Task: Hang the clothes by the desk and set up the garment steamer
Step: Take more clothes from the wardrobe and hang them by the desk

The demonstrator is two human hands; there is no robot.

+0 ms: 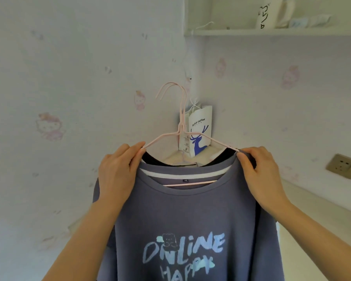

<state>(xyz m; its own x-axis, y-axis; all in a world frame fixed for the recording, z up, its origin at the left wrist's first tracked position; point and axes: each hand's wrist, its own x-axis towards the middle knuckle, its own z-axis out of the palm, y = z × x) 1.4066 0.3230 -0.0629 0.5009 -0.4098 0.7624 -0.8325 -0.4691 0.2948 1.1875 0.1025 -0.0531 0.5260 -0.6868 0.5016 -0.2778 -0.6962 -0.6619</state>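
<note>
We hold a slate-blue cotton T-shirt printed "ONLINE HAPPY" in pale blue [188,220] up between our two hands, at the corner of the room. It hangs on thin pink wire hangers [179,126]: two hooks rise side by side above the collar, free of any rail, and a dark garment [228,154] shows just behind the blue neckline, probably on the second hanger, though the view does not settle that.

Our left hand [118,171] pinches the shirt's left shoulder seam where the wire arm enters the collar, thumb and forefinger closed on the cloth. Our right hand [260,173] pinches the opposite shoulder in the same way. The hands sit well apart, one at each end of the hanger, with the neckline between them.

Left and behind stands a pale wall with pink cartoon-cat wallpaper [49,126]. In the corner, behind the hanger necks, a white paper bag with a blue deer and "luckin coffee" lettering [201,130] hangs by its string. Above right is a white wall shelf [272,32] carrying a white mug with black marks [266,14]. Far right, a brushed-metal wall socket [341,166] sits above a white ledge [322,203].

Both forearms reach up from the lower edge, wrists raised, backs of the hands toward us.
</note>
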